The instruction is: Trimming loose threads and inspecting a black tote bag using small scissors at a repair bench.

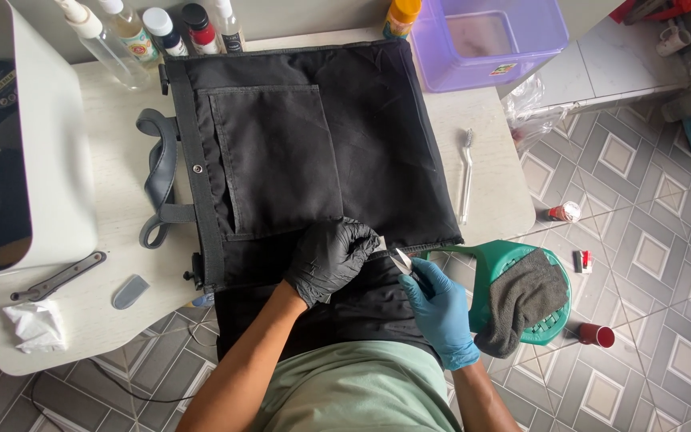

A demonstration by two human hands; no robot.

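Note:
A large black fabric bag [313,136] lies flat on the pale table [113,184], its grey handles [157,180] pointing left and a patch pocket facing up. My left hand [329,258], in a black glove, presses on the bag's near edge by the zipper. My right hand [439,308], in a blue glove, holds a small metal tool [403,260] with its tip against that same edge, right beside my left fingers.
Several bottles [161,28] stand at the table's back. A purple tub [489,36] sits at the back right. A toothbrush [465,176] lies right of the bag. A green basket with a grey cloth [525,296] stands on the floor. A crumpled tissue [33,326] lies front left.

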